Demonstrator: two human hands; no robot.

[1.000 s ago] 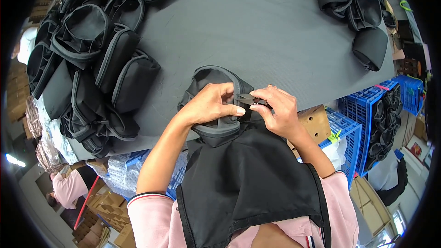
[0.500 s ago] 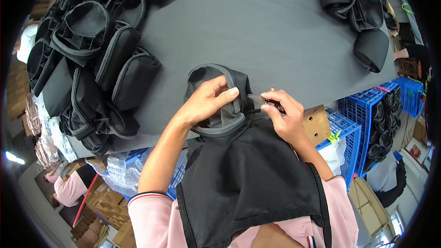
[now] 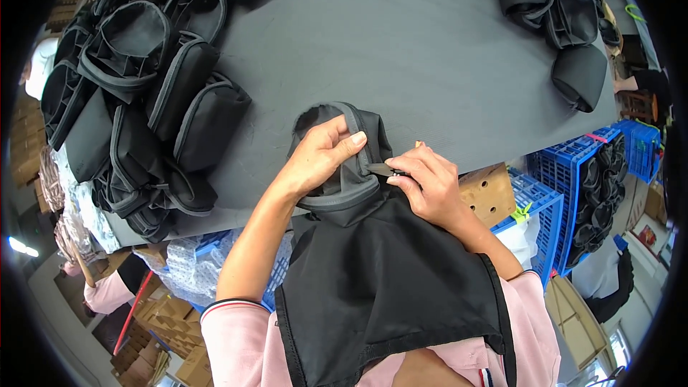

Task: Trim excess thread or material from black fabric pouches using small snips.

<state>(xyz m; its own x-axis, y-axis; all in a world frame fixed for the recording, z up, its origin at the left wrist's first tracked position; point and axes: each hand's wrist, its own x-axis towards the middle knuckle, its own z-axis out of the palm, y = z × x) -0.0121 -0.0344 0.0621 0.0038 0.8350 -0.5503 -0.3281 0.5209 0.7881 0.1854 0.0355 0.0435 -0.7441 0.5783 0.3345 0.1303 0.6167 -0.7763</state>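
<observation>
A: Which thing is the largest?
B: The table point(image 3: 416, 50). It is grey, and it spreads over the upper and middle part of the view.
A: And what lies on it?
B: On the left there is a big heap point(image 3: 197, 125) of black pouches, several with the mouth open. On the right, near the edge, lies a smaller group point(image 3: 577, 21).
A: What is beside the table?
B: A blue crate point(image 3: 548, 168) at the right, with dark things packed inside. Nearer, the person wears a black apron point(image 3: 387, 279).
A: Where is the pouch point(image 3: 347, 183) of this work?
B: It is at the near edge of the table, just above the apron, its mouth open.
A: How are the hands?
B: The left hand point(image 3: 319, 161) has its grip clamped on the pouch's rim, the thumb lying on the edge. The right hand point(image 3: 430, 183) has its grip closed around small dark snips point(image 3: 380, 169).
A: Do the snips touch the pouch?
B: Their tip is at the rim; whether it cuts, I cannot tell.
</observation>
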